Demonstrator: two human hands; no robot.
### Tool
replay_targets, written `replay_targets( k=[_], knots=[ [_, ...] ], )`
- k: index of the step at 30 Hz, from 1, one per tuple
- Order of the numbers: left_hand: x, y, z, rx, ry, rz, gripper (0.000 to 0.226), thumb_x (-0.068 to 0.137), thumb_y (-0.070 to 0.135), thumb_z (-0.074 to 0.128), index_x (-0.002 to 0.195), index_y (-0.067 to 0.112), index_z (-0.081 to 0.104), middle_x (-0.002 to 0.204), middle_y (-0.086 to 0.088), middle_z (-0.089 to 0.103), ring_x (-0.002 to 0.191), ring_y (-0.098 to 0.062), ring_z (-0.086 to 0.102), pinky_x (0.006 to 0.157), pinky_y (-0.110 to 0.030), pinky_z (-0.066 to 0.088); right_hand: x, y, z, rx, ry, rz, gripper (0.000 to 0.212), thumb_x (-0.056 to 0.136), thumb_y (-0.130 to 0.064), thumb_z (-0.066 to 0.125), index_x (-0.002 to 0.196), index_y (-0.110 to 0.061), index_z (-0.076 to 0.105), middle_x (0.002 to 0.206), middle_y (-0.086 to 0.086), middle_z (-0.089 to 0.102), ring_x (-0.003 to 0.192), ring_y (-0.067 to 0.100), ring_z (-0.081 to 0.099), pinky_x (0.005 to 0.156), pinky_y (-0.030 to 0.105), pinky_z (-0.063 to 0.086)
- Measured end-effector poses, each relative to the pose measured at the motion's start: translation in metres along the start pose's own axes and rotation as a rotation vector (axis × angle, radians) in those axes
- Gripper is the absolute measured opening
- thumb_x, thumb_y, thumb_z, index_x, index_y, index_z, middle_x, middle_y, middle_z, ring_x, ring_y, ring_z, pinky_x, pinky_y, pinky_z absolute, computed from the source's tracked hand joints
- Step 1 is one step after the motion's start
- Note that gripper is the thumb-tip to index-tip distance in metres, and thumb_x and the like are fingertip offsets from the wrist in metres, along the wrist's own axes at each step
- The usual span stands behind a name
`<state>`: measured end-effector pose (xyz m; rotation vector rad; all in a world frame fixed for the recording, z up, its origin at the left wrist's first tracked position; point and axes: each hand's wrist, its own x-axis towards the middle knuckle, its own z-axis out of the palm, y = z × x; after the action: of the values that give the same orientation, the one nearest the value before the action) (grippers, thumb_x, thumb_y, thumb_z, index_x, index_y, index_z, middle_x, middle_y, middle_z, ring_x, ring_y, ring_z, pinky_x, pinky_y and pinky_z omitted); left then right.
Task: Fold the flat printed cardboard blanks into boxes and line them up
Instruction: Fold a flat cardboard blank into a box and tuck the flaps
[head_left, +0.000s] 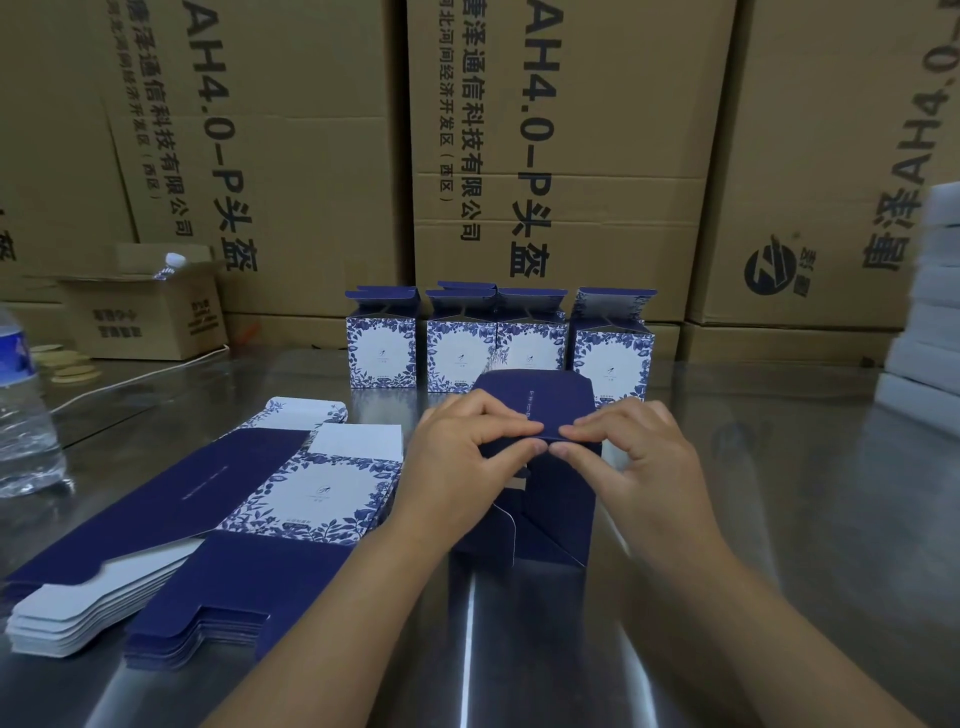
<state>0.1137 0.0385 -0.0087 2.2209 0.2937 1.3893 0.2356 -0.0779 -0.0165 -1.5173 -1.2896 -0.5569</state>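
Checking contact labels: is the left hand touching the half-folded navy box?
Touching. Head view: the left hand pinches the top edge of the half-folded navy box between thumb and forefinger; the right hand pinches it alongside.

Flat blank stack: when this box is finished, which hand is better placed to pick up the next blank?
Left, probably. The flat blank stack lies just beside the left hand; the right hand would have to cross the half-folded box both now pinch.
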Motion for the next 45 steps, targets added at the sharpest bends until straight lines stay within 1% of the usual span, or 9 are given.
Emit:
replay_targets(
  k=[11, 16, 25, 31, 34, 37, 39, 41, 45],
  knots=[
    [0.0007, -0.0015, 0.0020, 0.039, 0.016, 0.057, 0.016, 0.076, 0.022, 0.076, 0.092, 0.024, 0.076, 0.081, 0.021, 0.061, 0.088, -0.010, 0.058, 0.083, -0.044, 0.047, 0.0006, 0.0005, 0.0011, -0.058, 0.013, -0.052, 0.008, 0.075, -0.019, 0.077, 0.082, -0.018, 0.073, 0.080, -0.010, 0.061, 0.084, 0.017, 0.052, 0.074, 0.013, 0.036],
    [-0.0008, -0.0005, 0.0022, 0.062, 0.030, 0.087, 0.015, 0.076, 0.019, 0.076, 0.091, 0.019, 0.077, 0.083, 0.011, 0.066, 0.085, -0.012, 0.058, 0.081, -0.042, 0.048, 0.0000, 0.0009, 0.0018, -0.070, 0.027, -0.064, 0.008, 0.076, -0.017, 0.078, 0.082, -0.017, 0.072, 0.080, -0.008, 0.062, 0.082, 0.018, 0.052, 0.073, 0.015, 0.037],
    [-0.0014, 0.0013, 0.0021, 0.074, 0.034, 0.084, 0.015, 0.076, 0.019, 0.076, 0.091, 0.020, 0.076, 0.083, 0.013, 0.065, 0.085, -0.007, 0.054, 0.082, -0.033, 0.046, -0.0006, 0.0009, 0.0031, -0.087, 0.048, -0.070, 0.010, 0.077, -0.026, 0.070, 0.081, -0.017, 0.072, 0.079, -0.008, 0.062, 0.082, 0.019, 0.053, 0.069, 0.018, 0.037],
    [-0.0008, 0.0002, 0.0018, 0.132, 0.022, 0.113, 0.017, 0.077, 0.024, 0.074, 0.094, 0.020, 0.076, 0.086, 0.011, 0.065, 0.086, -0.004, 0.052, 0.081, -0.029, 0.046, -0.0013, 0.0008, 0.0039, -0.104, 0.057, -0.068, 0.012, 0.076, -0.027, 0.070, 0.083, -0.017, 0.070, 0.081, -0.009, 0.061, 0.082, 0.016, 0.052, 0.076, 0.011, 0.035],
    [-0.0010, 0.0004, 0.0012, 0.143, 0.002, 0.097, 0.022, 0.076, 0.029, 0.068, 0.095, 0.022, 0.075, 0.089, 0.013, 0.064, 0.089, -0.005, 0.052, 0.083, -0.029, 0.045, -0.0017, 0.0008, 0.0043, -0.111, 0.047, -0.067, 0.013, 0.076, -0.028, 0.069, 0.084, -0.018, 0.069, 0.083, -0.010, 0.059, 0.084, 0.014, 0.050, 0.078, 0.010, 0.034],
    [-0.0012, -0.0008, 0.0008, 0.191, -0.029, 0.071, 0.028, 0.071, 0.025, 0.071, 0.100, 0.025, 0.072, 0.101, 0.014, 0.059, 0.100, -0.003, 0.046, 0.092, -0.031, 0.040, -0.0018, 0.0000, 0.0039, -0.103, 0.042, -0.057, 0.013, 0.076, -0.027, 0.068, 0.085, -0.017, 0.068, 0.083, -0.011, 0.058, 0.085, 0.011, 0.047, 0.079, 0.010, 0.034],
    [-0.0009, -0.0022, 0.0007, 0.239, -0.045, 0.009, 0.039, 0.068, 0.022, 0.074, 0.106, 0.029, 0.068, 0.113, 0.014, 0.053, 0.109, -0.005, 0.040, 0.098, -0.033, 0.036, -0.0020, -0.0007, 0.0033, -0.103, 0.036, -0.052, 0.013, 0.077, -0.027, 0.068, 0.086, -0.017, 0.068, 0.084, -0.011, 0.057, 0.084, 0.011, 0.047, 0.078, 0.009, 0.033],
    [-0.0002, -0.0030, 0.0000, 0.252, -0.080, -0.086, 0.052, 0.066, 0.019, 0.075, 0.115, 0.032, 0.062, 0.122, 0.014, 0.046, 0.115, -0.005, 0.034, 0.102, -0.031, 0.034, -0.0024, -0.0017, 0.0029, -0.114, 0.025, -0.051, 0.014, 0.077, -0.027, 0.067, 0.086, -0.017, 0.068, 0.084, -0.012, 0.056, 0.084, 0.012, 0.047, 0.077, 0.008, 0.032],
    [0.0006, -0.0056, -0.0017, 0.238, -0.166, -0.216, 0.065, 0.069, 0.013, 0.072, 0.125, 0.036, 0.052, 0.130, 0.017, 0.035, 0.125, -0.004, 0.029, 0.102, -0.026, 0.034, -0.0020, -0.0031, 0.0028, -0.124, 0.023, -0.056, 0.014, 0.077, -0.027, 0.067, 0.086, -0.017, 0.069, 0.084, -0.014, 0.054, 0.084, 0.012, 0.046, 0.077, 0.007, 0.031]
  ],
)
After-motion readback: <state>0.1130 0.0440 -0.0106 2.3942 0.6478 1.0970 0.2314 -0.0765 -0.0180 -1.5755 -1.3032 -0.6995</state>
